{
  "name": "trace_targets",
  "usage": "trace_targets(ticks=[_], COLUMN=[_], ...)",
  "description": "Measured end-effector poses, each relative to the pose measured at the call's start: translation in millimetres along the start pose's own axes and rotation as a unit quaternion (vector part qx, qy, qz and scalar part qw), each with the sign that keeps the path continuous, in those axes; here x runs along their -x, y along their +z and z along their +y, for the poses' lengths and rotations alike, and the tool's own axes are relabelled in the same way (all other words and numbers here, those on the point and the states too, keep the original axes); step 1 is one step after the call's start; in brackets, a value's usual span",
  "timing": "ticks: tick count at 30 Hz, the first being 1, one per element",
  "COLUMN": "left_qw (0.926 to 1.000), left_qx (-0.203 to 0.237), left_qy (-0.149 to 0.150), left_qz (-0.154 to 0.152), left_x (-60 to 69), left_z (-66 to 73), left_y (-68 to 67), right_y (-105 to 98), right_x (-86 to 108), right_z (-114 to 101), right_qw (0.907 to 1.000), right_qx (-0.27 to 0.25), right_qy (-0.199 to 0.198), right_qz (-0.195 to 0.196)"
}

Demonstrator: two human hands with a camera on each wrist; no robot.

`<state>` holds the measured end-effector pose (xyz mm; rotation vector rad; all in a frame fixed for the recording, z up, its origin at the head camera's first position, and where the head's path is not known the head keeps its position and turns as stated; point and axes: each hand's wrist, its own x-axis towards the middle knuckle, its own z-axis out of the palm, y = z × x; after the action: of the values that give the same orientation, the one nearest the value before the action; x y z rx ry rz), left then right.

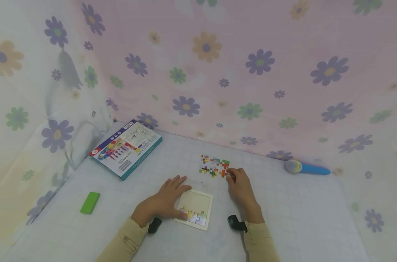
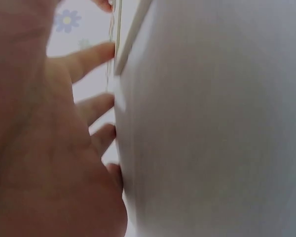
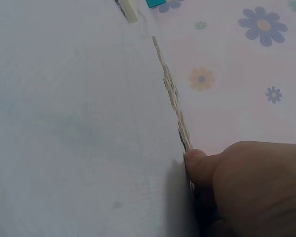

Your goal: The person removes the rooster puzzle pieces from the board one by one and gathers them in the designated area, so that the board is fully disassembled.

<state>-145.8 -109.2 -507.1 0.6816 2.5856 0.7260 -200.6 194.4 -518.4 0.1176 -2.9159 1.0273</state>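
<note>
A square wooden puzzle tray (image 1: 209, 211) lies on the table, with several joined pieces (image 1: 198, 218) along its near side. The left hand (image 1: 163, 200) rests over the tray's left side, fingers spread, its thumb on the pieces at the lower left. In the left wrist view, that hand's fingers (image 2: 93, 59) reach the tray's edge (image 2: 133, 34). Beyond the tray lie several loose puzzle pieces (image 1: 214, 162). The right hand (image 1: 242, 187) touches the right end of these pieces with bent fingers; in the right wrist view its thumb (image 3: 200, 165) is at the row's near end. Whether it pinches a piece is unclear.
A flat puzzle box (image 1: 129, 147) lies at the back left, and a green block (image 1: 90, 202) nearer the left edge. A blue toy microphone (image 1: 311, 169) with a grey head lies at the back right. Flowered cloth (image 1: 231, 98) hangs behind the table.
</note>
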Motion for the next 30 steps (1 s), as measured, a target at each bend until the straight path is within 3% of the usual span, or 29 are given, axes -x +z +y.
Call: trace_targets(ticks=[6, 17, 30], left_qw=[0.9996, 0.9993, 0.9992], left_qx=[-0.006, -0.026, -0.019], left_qy=[0.008, 0.004, -0.014], left_qz=[-0.027, -0.027, -0.032], left_x=[4.6, 5.4, 8.1], left_z=[-2.6, 4.9, 10.6], left_y=[-6.1, -9.2, -11.0], right_y=[0.3, -1.3, -1.3], right_x=[1.4, 4.0, 4.9], right_z=[0.9, 0.1, -6.0], right_qw=[1.0, 0.9995, 0.999], right_qx=[-0.006, -0.014, 0.0], right_qy=[0.005, 0.028, 0.046], right_qz=[-0.005, 0.001, 0.001])
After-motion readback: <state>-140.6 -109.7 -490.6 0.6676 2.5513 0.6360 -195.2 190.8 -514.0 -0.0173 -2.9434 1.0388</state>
